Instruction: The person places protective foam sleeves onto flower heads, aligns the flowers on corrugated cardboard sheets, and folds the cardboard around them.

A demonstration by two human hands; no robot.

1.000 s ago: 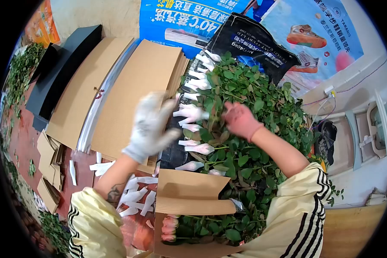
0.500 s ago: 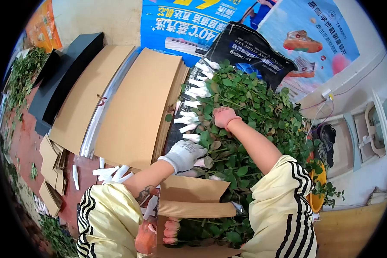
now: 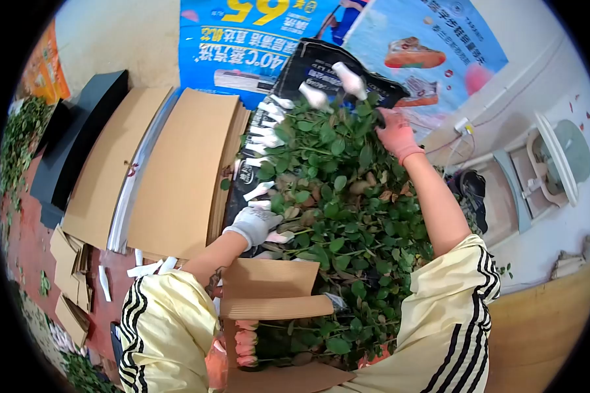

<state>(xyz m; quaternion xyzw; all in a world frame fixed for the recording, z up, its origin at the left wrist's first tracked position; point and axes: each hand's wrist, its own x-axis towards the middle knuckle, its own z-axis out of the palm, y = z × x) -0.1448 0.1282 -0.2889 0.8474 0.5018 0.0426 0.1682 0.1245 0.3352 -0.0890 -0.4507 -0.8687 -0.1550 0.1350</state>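
My left hand [image 3: 254,224], in a white glove, rests with its fingers curled at the net-sleeved rose heads beside the black sacking; what its fingertips hold is hidden. My right hand [image 3: 397,133], in a pink glove, is closed round leafy rose stems at the upper right of the pile. Two sleeved rose heads [image 3: 349,81] stand raised near it, over the black bag. The green rose foliage [image 3: 334,209] spreads between my hands, with a row of white-sleeved heads [image 3: 264,140] along its left edge.
Flat cardboard sheets [image 3: 183,170] are stacked left of the roses. Nearer me, a cardboard wrap [image 3: 269,278] stands over pink roses [image 3: 246,342]. Loose white sleeves [image 3: 104,283] and folded cardboard [image 3: 69,268] lie on the red surface. A chair-like frame [image 3: 514,187] is at the right.
My right hand has moved up and right, and two sleeved roses now stand raised beside it. My left hand came down to the lower rose heads and stays there. The view has shifted.
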